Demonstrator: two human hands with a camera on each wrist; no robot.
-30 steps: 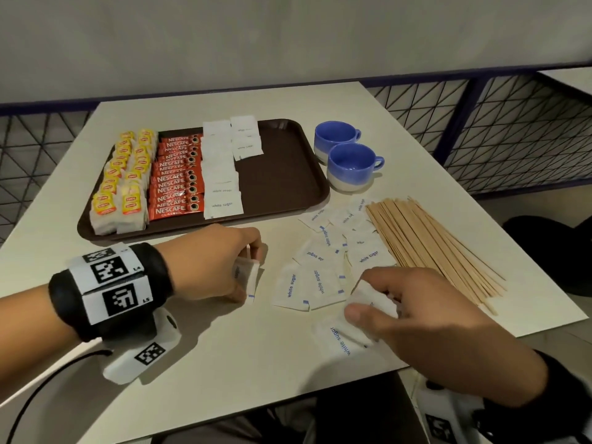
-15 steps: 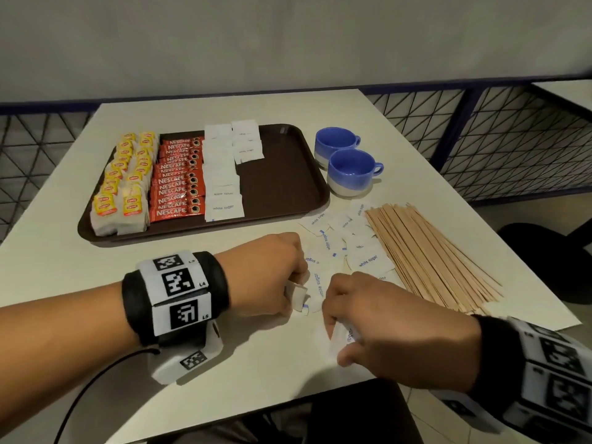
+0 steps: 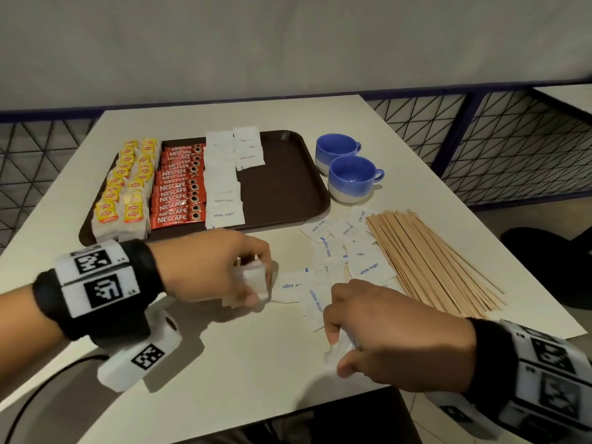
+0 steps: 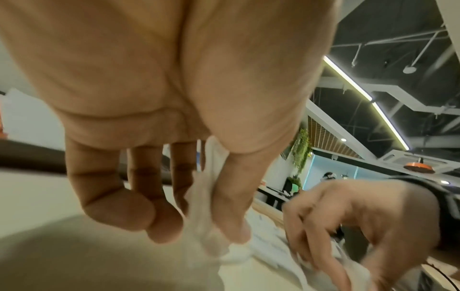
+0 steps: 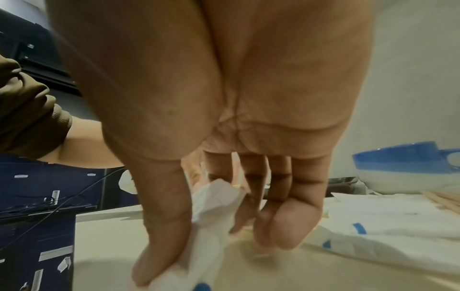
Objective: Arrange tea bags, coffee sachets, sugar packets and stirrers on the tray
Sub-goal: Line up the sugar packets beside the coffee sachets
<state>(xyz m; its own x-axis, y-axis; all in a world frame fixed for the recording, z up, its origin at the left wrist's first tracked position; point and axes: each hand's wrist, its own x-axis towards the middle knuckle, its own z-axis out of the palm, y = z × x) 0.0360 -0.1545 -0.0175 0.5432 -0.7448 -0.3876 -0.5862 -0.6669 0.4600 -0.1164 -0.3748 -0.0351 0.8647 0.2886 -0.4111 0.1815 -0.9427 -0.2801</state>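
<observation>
My left hand (image 3: 211, 267) pinches a small stack of white sugar packets (image 3: 253, 280) at frame centre, gathered to carry together. My right hand (image 3: 394, 334), lower right, pinches another packet (image 5: 214, 212) off the counter (image 3: 224, 363). Loose packets (image 3: 346, 248) and stirrers (image 3: 429, 257) wait right of the tray (image 3: 282, 187); its right half is bare, likely for them.

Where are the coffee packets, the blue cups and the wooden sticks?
coffee packets (image 3: 179, 190), head view, middle of the red row on the tray.
blue cups (image 3: 350, 179), head view, front wall of the nearer cup.
wooden sticks (image 3: 429, 261), head view, middle of the pile on the table.
</observation>
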